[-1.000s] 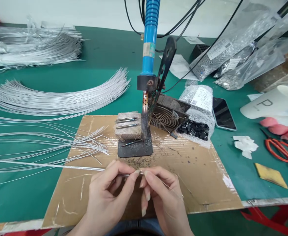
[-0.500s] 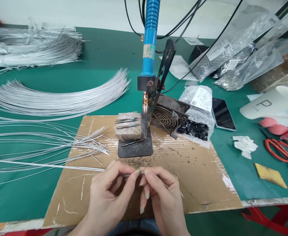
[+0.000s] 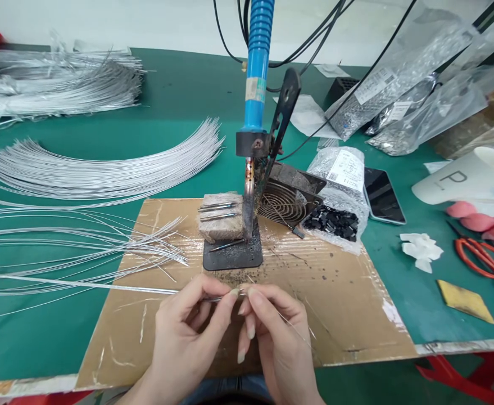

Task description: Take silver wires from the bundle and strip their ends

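Above the cardboard sheet (image 3: 339,326), my left hand (image 3: 187,332) pinches a few thin white wires (image 3: 145,289) that run in from the left. The fingertips of my right hand (image 3: 286,332) are pressed together right beside the left ones, at the wires' end. A thin silvery strand (image 3: 293,326) passes through the right fingers and sticks out below them. What exactly lies between the fingertips is too small to make out. Just beyond both hands stands a blue-handled soldering iron (image 3: 255,107), tip down in a holder with a black base plate (image 3: 234,260).
Loose wires (image 3: 145,247) and a larger wire bundle (image 3: 116,174) lie at left. Behind the cardboard are a small fan (image 3: 284,202) and a bag of black parts (image 3: 333,222). A phone (image 3: 384,194), cup (image 3: 453,177), red-handled scissors (image 3: 478,259) and yellow sponge (image 3: 466,302) lie at right.
Almost nothing differs. Both hands keep their pinch in the same place, with only a slight shift of the right hand's lower fingers. The view has moved a trace.
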A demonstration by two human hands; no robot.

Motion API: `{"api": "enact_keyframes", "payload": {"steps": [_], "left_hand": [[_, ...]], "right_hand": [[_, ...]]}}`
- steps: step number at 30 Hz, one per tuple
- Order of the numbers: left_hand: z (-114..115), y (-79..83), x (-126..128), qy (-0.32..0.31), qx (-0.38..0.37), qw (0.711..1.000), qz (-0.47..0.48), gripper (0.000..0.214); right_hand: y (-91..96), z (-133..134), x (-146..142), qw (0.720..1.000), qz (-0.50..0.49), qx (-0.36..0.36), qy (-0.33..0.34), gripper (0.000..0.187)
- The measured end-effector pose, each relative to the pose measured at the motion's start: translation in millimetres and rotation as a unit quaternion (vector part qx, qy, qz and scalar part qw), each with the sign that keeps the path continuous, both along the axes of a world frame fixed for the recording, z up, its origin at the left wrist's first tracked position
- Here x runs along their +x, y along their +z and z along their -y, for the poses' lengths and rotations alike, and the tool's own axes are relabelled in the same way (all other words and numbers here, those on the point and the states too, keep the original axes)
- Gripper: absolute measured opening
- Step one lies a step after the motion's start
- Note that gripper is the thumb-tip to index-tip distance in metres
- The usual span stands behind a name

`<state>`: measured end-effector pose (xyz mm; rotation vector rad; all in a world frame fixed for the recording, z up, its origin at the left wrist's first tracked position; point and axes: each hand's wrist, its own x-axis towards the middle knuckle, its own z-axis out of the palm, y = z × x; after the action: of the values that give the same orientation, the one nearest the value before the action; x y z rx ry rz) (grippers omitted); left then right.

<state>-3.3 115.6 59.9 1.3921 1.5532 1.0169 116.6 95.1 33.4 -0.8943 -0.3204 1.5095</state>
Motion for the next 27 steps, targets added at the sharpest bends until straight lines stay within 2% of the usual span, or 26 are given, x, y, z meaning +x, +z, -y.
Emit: {"api": "enact_keyframes", "payload": {"steps": [4,9,20,27], "left_hand": [[-1.7,-1.5,-2.3,0.009,0.0,1.0,0.024,0.016],[-4.4,-7.0,-9.2,-0.035,0.04,0.999,-0.007,0.012],[-2.7,1.5,-0.2,0.02,0.016,1.0,0.016,0.012],[-1.8,2.0,-1.2,0.007,0.014,1.0,0.003,0.015]], "right_hand": [[-1.3,-0.4,3.8,1.0,0.013,0.006,-0.006,0.019],[8.5,-0.6,8.1,0.998,0.054,0.0,0.025,0.019],[11.4,-0.9,7.3,0.997,0.078,-0.003,0.028,0.015],[12.1,-0.6,8.5,0.997,0.069,-0.008,0.03,0.017]]}}
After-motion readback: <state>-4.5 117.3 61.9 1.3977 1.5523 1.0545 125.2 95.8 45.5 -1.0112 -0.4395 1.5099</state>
